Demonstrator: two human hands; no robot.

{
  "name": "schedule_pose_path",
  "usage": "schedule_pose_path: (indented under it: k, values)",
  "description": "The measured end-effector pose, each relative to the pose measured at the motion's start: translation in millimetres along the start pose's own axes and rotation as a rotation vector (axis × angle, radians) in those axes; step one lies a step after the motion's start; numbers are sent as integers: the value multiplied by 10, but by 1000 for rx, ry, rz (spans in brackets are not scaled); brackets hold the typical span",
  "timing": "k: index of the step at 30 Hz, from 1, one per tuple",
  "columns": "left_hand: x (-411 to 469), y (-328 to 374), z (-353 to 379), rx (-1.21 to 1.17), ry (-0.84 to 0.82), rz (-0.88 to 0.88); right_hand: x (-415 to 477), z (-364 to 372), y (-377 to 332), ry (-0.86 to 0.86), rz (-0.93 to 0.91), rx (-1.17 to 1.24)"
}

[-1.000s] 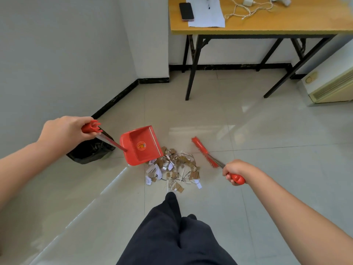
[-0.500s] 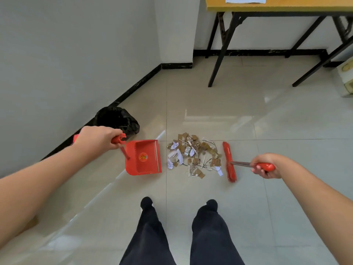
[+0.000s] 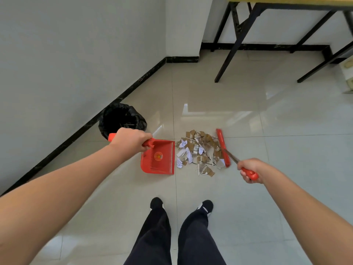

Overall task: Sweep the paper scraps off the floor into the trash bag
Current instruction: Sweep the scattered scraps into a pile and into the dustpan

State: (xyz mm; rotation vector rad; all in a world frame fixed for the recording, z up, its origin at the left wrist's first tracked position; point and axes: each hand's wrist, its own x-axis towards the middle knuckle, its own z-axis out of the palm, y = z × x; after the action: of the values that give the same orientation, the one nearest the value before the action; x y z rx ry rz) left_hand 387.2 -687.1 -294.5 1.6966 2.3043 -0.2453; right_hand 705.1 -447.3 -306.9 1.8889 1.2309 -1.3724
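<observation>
A pile of brown and white paper scraps [image 3: 198, 152] lies on the tiled floor. My left hand [image 3: 131, 139] grips the handle of a red dustpan [image 3: 159, 157], which rests on the floor with its lip against the pile's left side. My right hand [image 3: 250, 169] holds the red handle of a small red brush [image 3: 222, 147], whose head lies along the pile's right side. An open black trash bag [image 3: 120, 118] stands by the wall, just behind my left hand.
A grey wall with black skirting [image 3: 80, 129] runs along the left. A table with black legs [image 3: 232, 44] stands at the back right, and a pale appliance [image 3: 348, 73] sits at the right edge. My legs and feet [image 3: 181, 226] are below the pile.
The dustpan has come down from tilted in the air to flat on the floor beside the scraps. The brush has swung to the pile's right side. My view has tipped further down.
</observation>
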Motion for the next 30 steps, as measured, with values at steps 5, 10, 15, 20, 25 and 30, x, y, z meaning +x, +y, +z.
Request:
schedule_pose_path:
  k: [5, 10, 15, 20, 25, 30]
  values:
    - [116, -173, 37, 5, 58, 23, -189, 320, -15, 3, -14, -95]
    - [17, -315, 170, -79, 47, -2, -431, 639, 45, -70, -40, -212]
    - [-187, -428, 305, -113, 43, 0, -634, 1075, -19, -190, -53, -247]
    - [-298, -486, 430, -95, 45, 19, -925, 1447, -125, -244, -112, -225]
    - [-287, -436, 373, -94, 55, 10, -1132, 1515, -145, -260, -149, -269]
    - [-434, -540, 392, -128, 57, -12, -1245, 1221, -85, -244, -126, -240]
